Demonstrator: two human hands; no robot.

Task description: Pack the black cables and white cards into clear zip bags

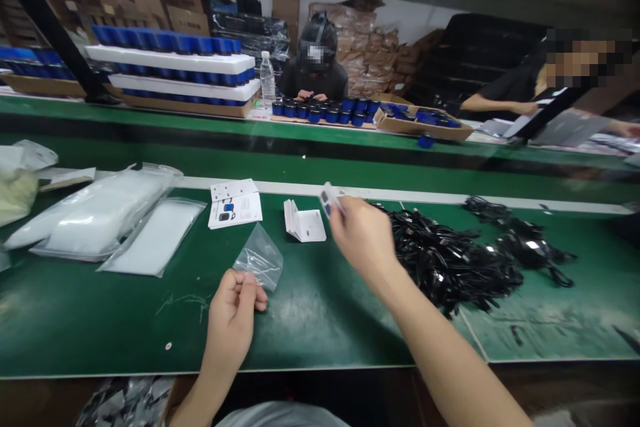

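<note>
My left hand [230, 320] pinches the corner of a small clear plastic bag [260, 257] above the green bench mat [320, 327]. My right hand [363, 237] is raised and holds a small white printed card [330, 200] with a blue mark between its fingers. Below that card lies a folded white leaflet [305, 223], and to its left lies an open printed instruction sheet [235, 205]. A tangled pile of black cables [450, 260] sits to the right of my right hand. Flat white-filled plastic bags [95, 213] lie at the left.
Another pile of black cables [530, 243] lies further right. Across a green conveyor [300, 140], a co-worker [314, 73] works behind blue-capped jars [320, 112] in a cardboard tray. White foam racks, a water bottle [267, 78], stacked cartons and another person's arm [500, 103] stand beyond.
</note>
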